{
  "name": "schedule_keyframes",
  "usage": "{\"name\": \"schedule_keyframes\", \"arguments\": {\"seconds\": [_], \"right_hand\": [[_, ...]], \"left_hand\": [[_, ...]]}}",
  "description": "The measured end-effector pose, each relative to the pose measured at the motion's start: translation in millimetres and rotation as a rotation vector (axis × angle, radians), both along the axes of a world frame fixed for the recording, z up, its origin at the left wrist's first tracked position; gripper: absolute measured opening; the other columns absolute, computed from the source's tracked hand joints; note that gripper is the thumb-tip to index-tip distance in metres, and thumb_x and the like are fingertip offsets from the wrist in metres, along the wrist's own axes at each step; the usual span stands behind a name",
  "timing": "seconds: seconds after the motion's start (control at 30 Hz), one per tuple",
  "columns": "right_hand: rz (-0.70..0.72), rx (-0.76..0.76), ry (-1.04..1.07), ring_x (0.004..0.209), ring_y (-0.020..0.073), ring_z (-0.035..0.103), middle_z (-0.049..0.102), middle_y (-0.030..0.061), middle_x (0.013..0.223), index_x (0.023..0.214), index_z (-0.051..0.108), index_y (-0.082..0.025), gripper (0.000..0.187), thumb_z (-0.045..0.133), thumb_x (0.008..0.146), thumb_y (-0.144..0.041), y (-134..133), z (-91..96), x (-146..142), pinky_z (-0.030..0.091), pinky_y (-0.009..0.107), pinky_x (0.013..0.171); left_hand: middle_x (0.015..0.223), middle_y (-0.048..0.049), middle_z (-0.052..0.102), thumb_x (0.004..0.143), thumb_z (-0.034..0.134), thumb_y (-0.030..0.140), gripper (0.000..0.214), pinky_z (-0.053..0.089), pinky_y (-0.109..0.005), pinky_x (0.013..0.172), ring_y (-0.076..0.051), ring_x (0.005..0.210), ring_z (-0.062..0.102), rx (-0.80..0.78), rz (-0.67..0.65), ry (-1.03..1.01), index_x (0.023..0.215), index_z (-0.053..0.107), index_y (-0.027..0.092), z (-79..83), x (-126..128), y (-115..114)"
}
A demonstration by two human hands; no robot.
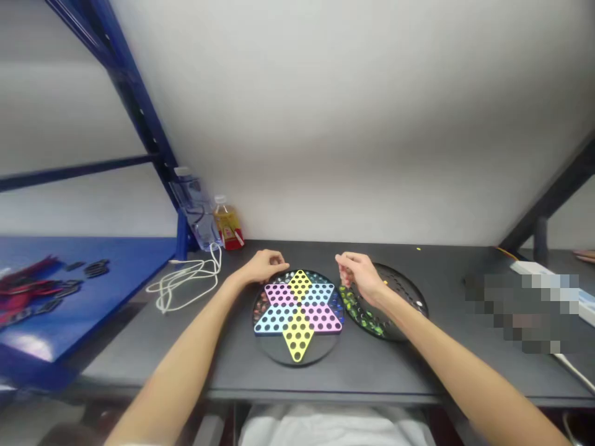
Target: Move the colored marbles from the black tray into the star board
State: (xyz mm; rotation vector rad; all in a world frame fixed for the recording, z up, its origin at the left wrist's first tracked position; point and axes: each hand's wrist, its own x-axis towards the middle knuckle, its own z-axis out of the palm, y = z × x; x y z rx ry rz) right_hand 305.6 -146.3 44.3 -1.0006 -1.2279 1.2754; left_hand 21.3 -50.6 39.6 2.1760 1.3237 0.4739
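On the table, at the middle: a star-shaped board (300, 317), flat and smooth, its diamonds in yellow, pink and pale blue, each punched with rows of round holes
Under the star: a round base (297, 364) with a thin dark rim, framing the six points
Between the points: small glossy pieces, reddish ones (261, 305) to the left, blue ones (336, 305) to the right, paler ones toward the far side
Just beside, to the right: a black round tray (389, 339), shallow, with yellow-green pieces (367, 319) clustered along its left part and a white one near the right rim
Left hand: the hand (266, 266) is at the far left of the star's base, fingers curled, thumb stretched toward the rim; I cannot tell whether it grips
Right hand: the hand (357, 272) is above the black tray's far left part, thumb and fingertips pressed together; I cannot tell whether anything small lies between
Table: dark grey, matt and even (372, 371)
Far left corner: a loose white cable (162, 305), a clear plastic container (199, 214), a bottle (229, 226) with yellow and red colouring
Room: a plain pale wall (348, 155), a blue metal post (139, 111), a blue surface (139, 260) to the left
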Motion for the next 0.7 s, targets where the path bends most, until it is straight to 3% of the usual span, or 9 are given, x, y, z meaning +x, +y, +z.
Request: {"name": "schedule_keyframes", "arguments": {"seconds": [0.1, 0.23, 0.4, 0.53, 0.7], "right_hand": [[-0.028, 0.103, -0.233, 0.044, 0.0081, 0.042, 0.051, -0.0034, 0.054, 0.069, 0.057, -0.017, 0.028, 0.067, 0.076, -0.043, -0.2, -0.9, 30.4, 0.031, 0.022, 0.043], [-0.028, 0.127, -0.463, 0.050, 0.0112, 0.050, 0.062, 0.0003, 0.064, 0.082, 0.066, -0.016, 0.023, 0.067, 0.074, -0.038, -0.4, -15.5, 57.3, 0.039, 0.024, 0.048], [-0.019, 0.345, -0.759, 0.066, 0.0153, 0.058, 0.069, 0.0042, 0.079, 0.087, 0.073, -0.018, 0.016, 0.063, 0.078, -0.028, 2.3, -26.9, 55.6, 0.045, 0.029, 0.065], [0.024, 0.467, -0.891, 0.068, 0.0164, 0.057, 0.067, 0.0055, 0.081, 0.085, 0.074, -0.019, 0.014, 0.062, 0.080, -0.023, 5.7, -28.6, 48.5, 0.043, 0.030, 0.068], [0.066, 0.497, -0.912, 0.071, 0.0161, 0.054, 0.063, 0.0053, 0.081, 0.084, 0.070, -0.018, 0.010, 0.061, 0.080, -0.020, 5.8, -29.4, 48.1, 0.041, 0.030, 0.070]], "left_hand": [[0.070, -0.0027, 0.069, 0.077, 0.059, 0.058, 0.043, 0.042, -0.021, 0.052, -0.013, 0.056, 0.057, 0.090, -0.020, -0.038, 0.080, 0.071, 0.017, -0.5, 3.6, -0.2], [0.068, -0.0027, 0.068, 0.079, 0.057, 0.058, 0.045, 0.042, -0.022, 0.058, -0.015, 0.064, 0.058, 0.165, -0.032, -0.050, 0.074, 0.071, 0.016, -3.7, 10.0, -0.6], [0.061, -0.0015, 0.064, 0.081, 0.052, 0.059, 0.048, 0.039, -0.023, 0.057, -0.014, 0.060, 0.054, 0.201, -0.024, -0.011, 0.069, 0.070, 0.017, -6.5, 13.2, -0.3], [0.061, -0.0014, 0.063, 0.082, 0.049, 0.060, 0.049, 0.039, -0.024, 0.058, -0.014, 0.059, 0.052, 0.186, -0.019, 0.010, 0.071, 0.069, 0.017, -5.2, 12.9, 0.8], [0.062, -0.0008, 0.063, 0.083, 0.050, 0.058, 0.046, 0.037, -0.024, 0.057, -0.014, 0.060, 0.052, 0.197, -0.029, 0.016, 0.071, 0.068, 0.017, -3.3, 13.5, 1.0]]}}
